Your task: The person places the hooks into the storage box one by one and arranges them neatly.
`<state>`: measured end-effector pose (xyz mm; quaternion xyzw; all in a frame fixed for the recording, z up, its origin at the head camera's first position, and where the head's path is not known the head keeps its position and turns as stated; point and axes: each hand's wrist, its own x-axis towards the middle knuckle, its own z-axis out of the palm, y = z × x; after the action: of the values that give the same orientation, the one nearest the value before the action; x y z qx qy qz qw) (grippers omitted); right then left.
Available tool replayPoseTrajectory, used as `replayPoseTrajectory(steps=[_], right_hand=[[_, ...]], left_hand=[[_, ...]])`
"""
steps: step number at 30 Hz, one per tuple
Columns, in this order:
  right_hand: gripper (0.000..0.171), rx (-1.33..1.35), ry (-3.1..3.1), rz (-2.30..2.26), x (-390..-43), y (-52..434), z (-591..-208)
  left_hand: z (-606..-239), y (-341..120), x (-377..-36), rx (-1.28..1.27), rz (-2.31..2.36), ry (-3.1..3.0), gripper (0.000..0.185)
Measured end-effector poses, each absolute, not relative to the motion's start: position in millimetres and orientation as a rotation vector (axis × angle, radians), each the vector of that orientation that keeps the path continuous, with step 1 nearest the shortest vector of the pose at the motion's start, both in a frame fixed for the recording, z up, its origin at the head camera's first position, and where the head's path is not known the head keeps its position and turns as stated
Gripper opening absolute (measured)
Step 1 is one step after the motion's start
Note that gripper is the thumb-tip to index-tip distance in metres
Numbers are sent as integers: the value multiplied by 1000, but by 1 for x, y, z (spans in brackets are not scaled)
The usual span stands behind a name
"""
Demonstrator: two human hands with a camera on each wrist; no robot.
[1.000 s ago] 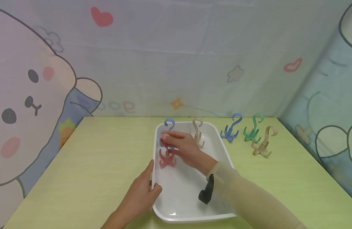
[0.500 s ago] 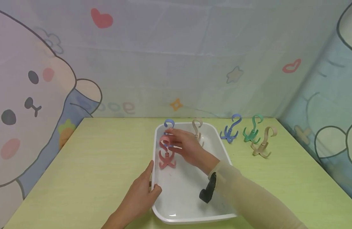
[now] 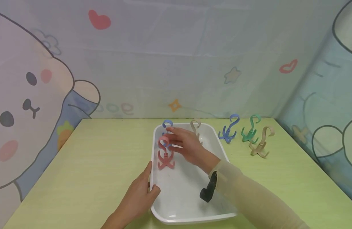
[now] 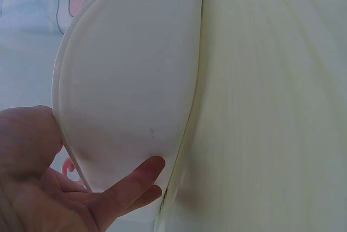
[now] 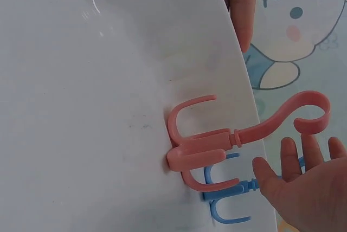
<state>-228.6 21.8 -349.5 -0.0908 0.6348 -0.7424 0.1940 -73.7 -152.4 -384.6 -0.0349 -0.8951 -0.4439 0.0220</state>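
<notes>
A white rectangular tray [image 3: 176, 220] lies on the table, and my left hand [image 3: 135, 195] grips its left rim, thumb inside and fingers along the outer wall. In the tray a pink multi-prong hook [image 3: 166, 161] stands upright on its prongs near the left wall. My right hand [image 3: 190, 147] hovers just right of it, fingers apart and relaxed, holding nothing. Behind that hand a blue hook [image 3: 167, 122] is partly hidden; the right wrist view shows the blue hook [image 5: 230, 188] beside the pink one. A beige hook [image 3: 196, 123] stands at the tray's back, its base mostly covered.
On the table right of the tray stand another blue hook [image 3: 228, 135], a green hook [image 3: 250, 133] and another beige hook [image 3: 260, 147]. A printed cloth backdrop [image 3: 153, 63] rises behind the table [image 3: 107, 159]. A black wrist camera [image 3: 208, 190] hangs over the tray.
My right hand has let go of the pink hook's top and drawn slightly right, fingers spreading. The pink hook stays standing in the tray. My left hand keeps its grip on the rim.
</notes>
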Motion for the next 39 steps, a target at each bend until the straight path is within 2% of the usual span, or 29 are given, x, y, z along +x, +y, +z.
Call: replayPoseTrajectory(steps=[15,30,39], right_hand=[[54,-228,1800,-2081,-227,29,-342],[44,-156,1857,-2085,-222,45,-337],[46,-134,1840,-2107,-223,60,-336]], left_hand=[[-386,-155,-73,-102,-1397,-2762,83],[-386,-154,-74,-96,-1368,-2774,82],[-387,-153,-75,-94,-1380,-2777,83]])
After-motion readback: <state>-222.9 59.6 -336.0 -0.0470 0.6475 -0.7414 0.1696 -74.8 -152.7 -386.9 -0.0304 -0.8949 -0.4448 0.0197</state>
